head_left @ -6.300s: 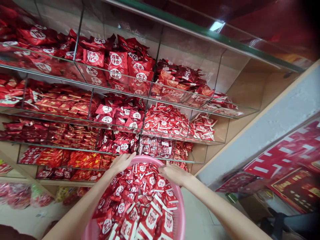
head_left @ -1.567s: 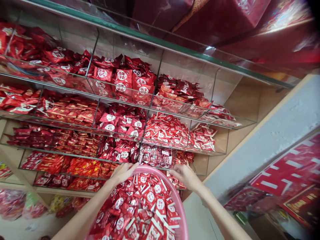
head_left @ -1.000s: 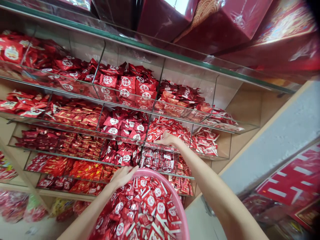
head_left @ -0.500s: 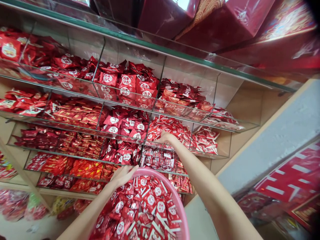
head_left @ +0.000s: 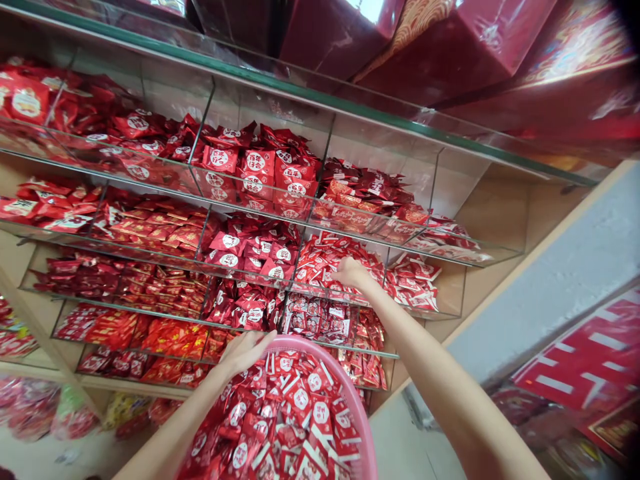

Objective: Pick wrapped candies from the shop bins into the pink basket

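A pink plastic basket point(head_left: 361, 427) heaped with small red-and-white candy packets point(head_left: 295, 420) sits low in front of me. My left hand point(head_left: 245, 350) grips its far rim, fingers curled over the edge. My right hand point(head_left: 351, 272) reaches up into a glass compartment full of the same red-and-white packets point(head_left: 325, 263), fingers curled down among them. What those fingers hold is hidden.
Tiered glass shelves point(head_left: 350, 230) with dividers hold many piles of red packets. Large red boxes point(head_left: 430, 47) sit on the green-edged top shelf. A grey wall point(head_left: 550, 280) runs along the right, with red decorations point(head_left: 590, 360) beyond it.
My right hand left the basket rim and rose to the red-and-white packet compartment, then shifted slightly right within it. My left hand stayed on the basket rim.
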Motion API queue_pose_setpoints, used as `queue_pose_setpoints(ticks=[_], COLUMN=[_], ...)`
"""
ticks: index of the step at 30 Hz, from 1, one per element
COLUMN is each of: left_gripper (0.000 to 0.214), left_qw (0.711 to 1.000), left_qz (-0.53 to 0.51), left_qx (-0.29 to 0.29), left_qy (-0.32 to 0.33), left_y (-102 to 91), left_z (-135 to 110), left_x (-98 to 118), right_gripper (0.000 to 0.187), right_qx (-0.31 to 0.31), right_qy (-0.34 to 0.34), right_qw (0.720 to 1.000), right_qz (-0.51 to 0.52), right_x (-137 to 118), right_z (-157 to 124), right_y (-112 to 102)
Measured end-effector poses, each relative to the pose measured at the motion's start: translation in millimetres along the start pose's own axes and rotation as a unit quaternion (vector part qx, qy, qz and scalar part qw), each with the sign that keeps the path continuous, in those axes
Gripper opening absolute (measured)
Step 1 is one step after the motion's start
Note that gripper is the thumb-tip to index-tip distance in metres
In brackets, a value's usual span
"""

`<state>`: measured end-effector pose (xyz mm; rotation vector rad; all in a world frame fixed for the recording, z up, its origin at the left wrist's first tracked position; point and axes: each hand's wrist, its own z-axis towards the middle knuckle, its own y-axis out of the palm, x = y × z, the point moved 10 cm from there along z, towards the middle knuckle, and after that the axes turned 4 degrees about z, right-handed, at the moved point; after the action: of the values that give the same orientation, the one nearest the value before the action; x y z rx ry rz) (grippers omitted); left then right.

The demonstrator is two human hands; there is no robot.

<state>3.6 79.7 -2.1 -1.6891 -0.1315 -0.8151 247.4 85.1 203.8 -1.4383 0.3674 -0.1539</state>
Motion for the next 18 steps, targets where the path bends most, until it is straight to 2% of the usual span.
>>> queue_pose_setpoints(ticks=[5, 8, 10, 12, 15, 18], left_gripper=[0.06, 0.059, 0.059, 0.061, 0.062, 0.063], left_qw=[1.0, 1.0, 1.0, 1.0, 1.0, 1.0], left_qz=[0.011, 0.013, 0.012, 0.013, 0.014, 0.016], left_qx=[-0.002, -0.007, -0.009, -0.01, -0.006, -0.004], left_qy=[0.003, 0.012, 0.015, 0.02, 0.025, 0.026], left_y=[2.1, 4.0, 4.7, 4.8, 3.6, 3.5], left_z=[3.5, 6.0, 7.1, 7.5, 7.2, 6.3], left_x=[2.4, 5.8, 8.0, 10.8, 14.4, 16.4], right_gripper=[0.023, 0.022, 0.019, 0.017, 0.018, 0.015], right_qx=[0.099, 0.152, 0.192, 0.219, 0.214, 0.156], right_qy=[0.023, 0.015, -0.02, -0.1, -0.251, -0.325], right_qw=[0.994, 0.988, 0.981, 0.97, 0.934, 0.909], right_qz=[-0.03, -0.034, -0.012, 0.04, 0.138, 0.21], right_x=[15.7, 19.3, 15.7, 4.3, -17.5, -28.6], right_z=[-18.5, -39.5, -60.3, -86.0, -129.4, -160.0], right_y=[-25.5, -41.6, -53.1, -58.8, -45.5, -2.1])
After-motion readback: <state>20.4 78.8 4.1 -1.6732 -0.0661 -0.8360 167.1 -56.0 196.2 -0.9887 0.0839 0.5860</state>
